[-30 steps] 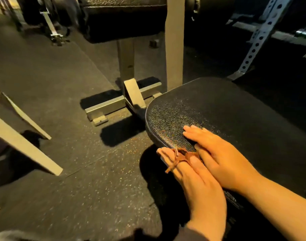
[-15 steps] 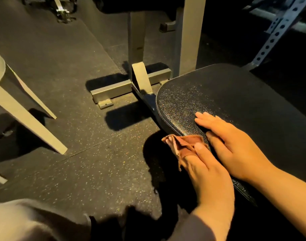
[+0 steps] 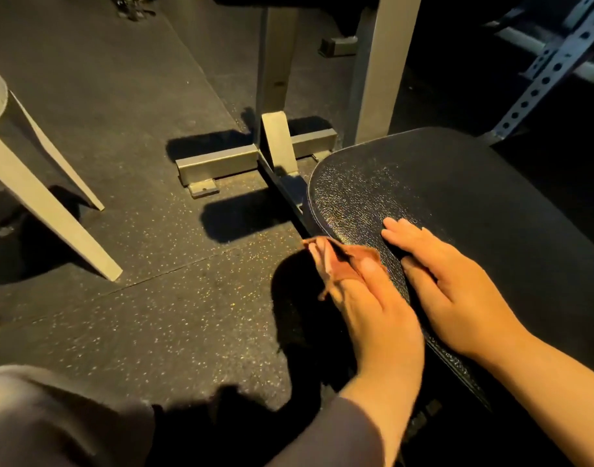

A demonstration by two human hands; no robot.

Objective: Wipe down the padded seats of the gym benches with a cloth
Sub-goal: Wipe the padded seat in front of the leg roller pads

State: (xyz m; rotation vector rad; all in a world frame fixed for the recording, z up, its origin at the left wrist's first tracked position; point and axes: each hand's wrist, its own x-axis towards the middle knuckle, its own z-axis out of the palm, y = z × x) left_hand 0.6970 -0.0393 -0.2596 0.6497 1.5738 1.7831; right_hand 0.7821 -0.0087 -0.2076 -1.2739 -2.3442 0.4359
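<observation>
The black, pebble-textured padded seat (image 3: 423, 190) of the gym bench fills the frame from centre out toward 3 o'clock, its rounded end pointing toward 10 o'clock. The left hand (image 3: 373, 308) lies along the seat's near edge, at about 5 o'clock from that rounded end, with its fingers (image 3: 368, 267) stretched nearly straight and together, pressing a small reddish-brown cloth (image 3: 342, 261) against the rim of the padding. The cloth is bunched under and ahead of the fingertips, with a fold and a loose corner hanging off the edge over the floor. Just beside it at 3 o'clock, the right hand (image 3: 454, 284) rests palm down on the seat surface, fingers straight and slightly spread, holding nothing.

At 11 o'clock from the seat, grey metal uprights (image 3: 376, 62) and a grey steel foot bar (image 3: 221, 163) stand on the dark speckled rubber floor (image 3: 137, 298). A pale angled frame leg (image 3: 46, 203) is at 9 o'clock, and a perforated steel rail (image 3: 555, 65) runs at 2 o'clock. A grey sleeve (image 3: 339, 429) covers the left forearm at 6 o'clock.
</observation>
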